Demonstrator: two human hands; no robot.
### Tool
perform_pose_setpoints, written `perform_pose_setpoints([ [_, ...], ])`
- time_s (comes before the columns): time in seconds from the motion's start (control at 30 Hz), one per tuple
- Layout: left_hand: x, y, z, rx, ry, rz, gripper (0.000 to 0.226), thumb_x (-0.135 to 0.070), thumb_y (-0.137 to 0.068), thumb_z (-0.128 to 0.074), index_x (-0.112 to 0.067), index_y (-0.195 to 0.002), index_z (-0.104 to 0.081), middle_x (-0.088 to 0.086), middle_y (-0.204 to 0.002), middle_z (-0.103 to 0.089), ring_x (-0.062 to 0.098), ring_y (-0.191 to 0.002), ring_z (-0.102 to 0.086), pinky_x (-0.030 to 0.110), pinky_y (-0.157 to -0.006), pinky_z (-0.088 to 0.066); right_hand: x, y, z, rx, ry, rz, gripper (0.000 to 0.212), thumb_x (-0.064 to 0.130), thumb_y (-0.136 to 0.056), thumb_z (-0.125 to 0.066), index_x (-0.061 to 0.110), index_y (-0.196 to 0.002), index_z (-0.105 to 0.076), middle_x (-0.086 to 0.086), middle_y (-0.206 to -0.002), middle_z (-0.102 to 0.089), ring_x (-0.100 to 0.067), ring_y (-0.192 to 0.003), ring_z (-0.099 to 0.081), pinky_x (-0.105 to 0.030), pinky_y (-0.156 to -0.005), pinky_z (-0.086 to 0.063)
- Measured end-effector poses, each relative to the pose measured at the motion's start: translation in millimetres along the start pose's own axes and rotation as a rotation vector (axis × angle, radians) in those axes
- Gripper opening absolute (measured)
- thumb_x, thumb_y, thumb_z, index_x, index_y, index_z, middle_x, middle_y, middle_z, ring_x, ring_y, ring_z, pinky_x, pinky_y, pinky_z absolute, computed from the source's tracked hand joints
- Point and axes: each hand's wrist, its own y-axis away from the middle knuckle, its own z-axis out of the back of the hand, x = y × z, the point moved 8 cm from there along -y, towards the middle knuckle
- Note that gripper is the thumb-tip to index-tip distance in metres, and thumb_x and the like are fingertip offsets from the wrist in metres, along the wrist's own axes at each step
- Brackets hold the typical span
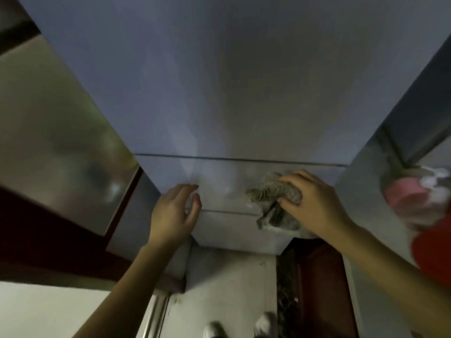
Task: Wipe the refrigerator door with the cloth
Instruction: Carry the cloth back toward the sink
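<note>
The right hand (314, 206) reaches forward on an outstretched arm, fingers and thumb curled round a crumpled grey cloth (273, 198), pressing it against the lower part of the refrigerator door (219, 93). The left hand (170, 215) is raised at the door's lower left edge, fingers relaxed and slightly apart, holding nothing

The view is dim and soft, with a pale sheen down the left half of the refrigerator door (185, 142) and a broad shadow across its middle. Wide-angle distortion splays the door's edges, and the pink thing (410, 195) at the right edge is blurred.
</note>
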Motion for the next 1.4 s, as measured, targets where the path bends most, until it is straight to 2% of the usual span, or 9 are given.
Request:
perform_pose_setpoints([
  [0.13,34.3,57.1,-65.1,0.288,-0.016,0.168,0.035,-0.041,-0.098,-0.046,-0.021,-0.119,-0.067,0.002,-0.106,-0.073,0.019,-0.079,-0.067,0.025,-0.061,-0.043,-36.2,91.7,-76.4,0.074,-0.248,-0.374,0.038,0.026,-0.082,-0.084,0.018,-0.116,-0.071,0.004,-0.108,-0.068,-0.008,-0.096,-0.062,-0.013,-0.079,-0.044],
  [0.27,69.0,100.7,-120.0,0.629,-0.063,0.295,0.034,-0.046,-0.100,-0.046,-0.028,-0.122,-0.064,0.003,-0.108,-0.076,0.024,-0.094,-0.071,0.036,-0.080,-0.057,-57.1,181.5,-116.5,0.099,-0.372,-0.668,0.029,0.021,-0.081,-0.083,0.019,-0.107,-0.071,0.005,-0.097,-0.066,-0.016,-0.091,-0.066,-0.016,-0.076,-0.048],
  [0.37,75.2,109.9,-149.7,0.799,-0.087,0.270,0.037,-0.050,-0.095,-0.044,-0.027,-0.114,-0.067,0.006,-0.103,-0.077,0.028,-0.095,-0.071,0.037,-0.083,-0.058,-54.7,238.5,-118.9,0.097,-0.394,-0.882,0.026,0.029,-0.086,-0.078,0.030,-0.109,-0.066,0.012,-0.096,-0.064,-0.008,-0.088,-0.062,-0.030,-0.082,-0.048],
  [0.47,74.4,109.4,-183.3,0.940,-0.102,0.195,0.028,-0.040,-0.099,-0.050,-0.022,-0.105,-0.071,0.011,-0.105,-0.076,0.035,-0.101,-0.069,0.035,-0.077,-0.051,-40.5,278.9,-109.9,0.002,-0.381,-1.026,0.031,0.027,-0.088,-0.077,0.047,-0.094,-0.055,0.025,-0.085,-0.056,0.008,-0.077,-0.052,-0.015,-0.072,-0.040],
  [0.57,59.7,110.8,-211.7,1.059,-0.063,0.066,0.024,-0.031,-0.099,-0.051,-0.014,-0.094,-0.067,0.016,-0.102,-0.074,0.037,-0.100,-0.068,0.034,-0.076,-0.046,-19.5,318.4,-108.6,-0.077,-0.311,-1.207,0.020,0.027,-0.087,-0.077,0.038,-0.097,-0.065,0.021,-0.081,-0.059,0.005,-0.072,-0.053,-0.011,-0.066,-0.036],
  [0.7,13.5,131.5,-229.2,1.254,-0.010,-0.234,0.052,-0.051,-0.089,-0.039,-0.005,-0.088,-0.062,0.012,-0.084,-0.065,0.031,-0.084,-0.062,0.036,-0.075,-0.045,27.7,381.2,-125.5,-0.295,-0.228,-1.469,0.026,0.034,-0.083,-0.079,0.029,-0.107,-0.070,0.001,-0.097,-0.071,-0.021,-0.089,-0.068,-0.027,-0.074,-0.042],
  [0.8,-14.4,156.3,-236.0,1.390,-0.064,-0.468,0.025,-0.041,-0.096,-0.046,-0.022,-0.086,-0.060,-0.007,-0.073,-0.055,0.020,-0.079,-0.056,0.030,-0.074,-0.043,76.7,421.6,-135.1,-0.499,-0.186,-1.598,0.025,0.028,-0.081,-0.081,0.026,-0.104,-0.071,0.005,-0.093,-0.066,-0.017,-0.085,-0.059,-0.028,-0.075,-0.038],
  [1.03,-64.7,219.3,-229.7,1.503,-0.159,-0.829,0.019,-0.032,-0.096,-0.053,-0.024,-0.096,-0.070,-0.006,-0.093,-0.072,0.014,-0.086,-0.065,0.035,-0.082,-0.055,206.8,534.1,-180.3,-0.902,-0.170,-1.915,0.026,0.022,-0.082,-0.080,0.027,-0.105,-0.069,0.004,-0.092,-0.063,-0.019,-0.081,-0.056,-0.032,-0.072,-0.040],
  [1.4,-87.7,345.8,-220.5,1.532,-0.357,-0.961,0.030,-0.027,-0.097,-0.055,-0.001,-0.093,-0.070,0.017,-0.091,-0.073,0.035,-0.090,-0.069,0.048,-0.092,-0.056,392.4,679.0,-272.4,-1.538,-0.286,-2.110,0.024,0.020,-0.082,-0.079,0.038,-0.091,-0.065,0.009,-0.088,-0.072,-0.020,-0.085,-0.067,-0.031,-0.075,-0.046],
])
